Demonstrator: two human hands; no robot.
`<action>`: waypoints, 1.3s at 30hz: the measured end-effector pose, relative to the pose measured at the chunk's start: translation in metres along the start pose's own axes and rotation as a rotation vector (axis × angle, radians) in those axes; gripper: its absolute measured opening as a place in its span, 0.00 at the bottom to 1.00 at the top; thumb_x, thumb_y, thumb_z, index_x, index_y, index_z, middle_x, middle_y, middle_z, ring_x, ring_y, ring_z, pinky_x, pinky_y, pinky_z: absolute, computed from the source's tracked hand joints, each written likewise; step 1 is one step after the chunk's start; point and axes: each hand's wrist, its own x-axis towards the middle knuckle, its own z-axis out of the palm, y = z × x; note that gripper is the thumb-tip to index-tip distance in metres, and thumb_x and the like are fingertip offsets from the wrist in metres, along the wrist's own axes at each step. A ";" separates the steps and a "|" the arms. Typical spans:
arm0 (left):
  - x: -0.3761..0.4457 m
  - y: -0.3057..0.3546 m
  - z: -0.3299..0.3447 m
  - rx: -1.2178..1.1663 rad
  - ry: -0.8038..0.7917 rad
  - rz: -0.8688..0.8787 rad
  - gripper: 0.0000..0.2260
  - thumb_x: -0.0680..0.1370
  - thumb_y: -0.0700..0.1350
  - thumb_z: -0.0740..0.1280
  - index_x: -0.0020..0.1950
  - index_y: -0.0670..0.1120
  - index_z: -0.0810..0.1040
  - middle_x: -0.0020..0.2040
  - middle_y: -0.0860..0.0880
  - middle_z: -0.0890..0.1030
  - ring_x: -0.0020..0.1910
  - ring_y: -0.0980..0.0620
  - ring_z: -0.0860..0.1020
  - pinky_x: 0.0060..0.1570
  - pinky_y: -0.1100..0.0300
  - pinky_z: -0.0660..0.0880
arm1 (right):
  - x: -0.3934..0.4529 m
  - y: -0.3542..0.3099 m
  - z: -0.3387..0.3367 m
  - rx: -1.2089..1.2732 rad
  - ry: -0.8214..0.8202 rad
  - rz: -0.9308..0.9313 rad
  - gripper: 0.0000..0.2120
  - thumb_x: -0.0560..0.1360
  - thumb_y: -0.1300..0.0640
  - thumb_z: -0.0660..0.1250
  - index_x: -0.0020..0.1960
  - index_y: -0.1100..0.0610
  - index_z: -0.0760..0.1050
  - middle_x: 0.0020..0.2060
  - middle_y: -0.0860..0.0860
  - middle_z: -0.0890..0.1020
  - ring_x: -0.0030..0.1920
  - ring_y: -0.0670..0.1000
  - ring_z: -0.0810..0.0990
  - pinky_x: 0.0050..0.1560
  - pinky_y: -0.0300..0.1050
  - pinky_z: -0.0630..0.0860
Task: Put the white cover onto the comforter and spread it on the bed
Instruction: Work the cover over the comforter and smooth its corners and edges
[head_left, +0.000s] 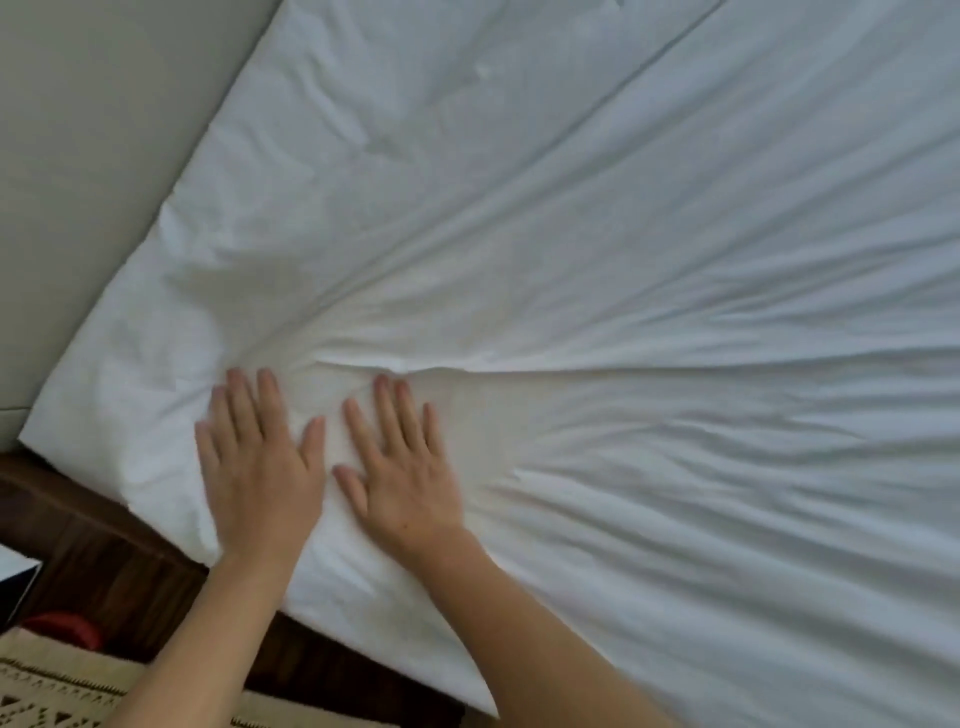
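Two hands flat on the white cover (571, 234), side by side near its left corner. Left hand (260, 478) palm down, fingers (244, 405) straight and slightly spread, gripping nothing, only pressing the cloth. Right hand (402, 483) just beside it, likewise palm down with straight, spread fingers, thumb out toward the left hand, a narrow strip of cloth between the two. White cover spread over the bed (104, 545), filling most of the view, its corner lying at the near left edge. Long creases fanning out to the right from a bunched fold just beyond the fingertips; smoother cloth farther up, crossed by one straight seam line toward the top. Comforter itself hidden under the cover, so not to be told apart. Dark wooden bed frame visible under the cover's near edge. Beige wall (93, 130) beyond the bed's left side. Patterned cream rug (62, 691) on the floor at lower left, with a red object (62, 626) beside it, too blurred to name.
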 end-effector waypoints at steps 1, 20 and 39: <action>-0.006 0.000 0.000 0.004 -0.026 -0.021 0.30 0.82 0.57 0.49 0.77 0.38 0.54 0.76 0.33 0.57 0.75 0.36 0.56 0.72 0.38 0.54 | -0.003 0.002 -0.004 -0.020 -0.055 -0.025 0.30 0.82 0.41 0.46 0.79 0.50 0.41 0.75 0.53 0.32 0.74 0.51 0.27 0.74 0.53 0.30; -0.200 0.401 0.010 -0.279 0.005 0.962 0.25 0.78 0.47 0.62 0.75 0.46 0.66 0.77 0.36 0.58 0.77 0.38 0.55 0.75 0.41 0.52 | -0.387 0.431 -0.120 0.019 0.662 1.175 0.32 0.78 0.43 0.45 0.78 0.57 0.56 0.77 0.59 0.55 0.77 0.61 0.51 0.75 0.56 0.48; -0.312 0.295 -0.103 0.058 -0.648 0.190 0.26 0.81 0.50 0.57 0.78 0.44 0.57 0.76 0.38 0.58 0.72 0.38 0.62 0.68 0.46 0.65 | -0.538 0.209 -0.093 0.373 -0.088 0.470 0.26 0.83 0.44 0.49 0.78 0.55 0.56 0.77 0.54 0.58 0.76 0.55 0.56 0.73 0.48 0.52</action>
